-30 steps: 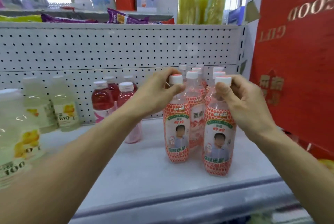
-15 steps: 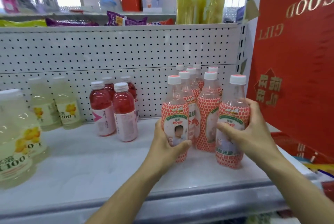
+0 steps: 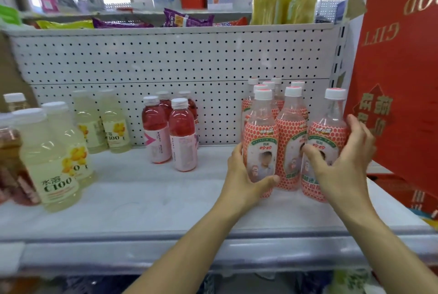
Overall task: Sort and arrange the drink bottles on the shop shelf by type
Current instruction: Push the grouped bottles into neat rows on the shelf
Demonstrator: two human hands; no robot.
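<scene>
Several clear bottles with red-dotted labels and white caps stand grouped at the right of the white shelf (image 3: 147, 201). My left hand (image 3: 244, 180) grips the lower body of the front-left bottle (image 3: 260, 142). My right hand (image 3: 343, 165) wraps round the front-right bottle (image 3: 328, 137), thumb across its label. Between them stands a third bottle (image 3: 290, 142), with more of the same kind behind. Both held bottles stand upright on the shelf.
Pink drink bottles (image 3: 182, 137) stand mid-shelf and pale yellow C100 bottles (image 3: 52, 158) to the left. A brownish bottle (image 3: 11, 158) is at the far left edge. A red gift bag (image 3: 403, 68) hangs close on the right. The pegboard back wall (image 3: 166, 61) rises behind.
Both hands came down from the bottle caps to the bottle bodies. The right bottle has shifted right, closer to the red bag.
</scene>
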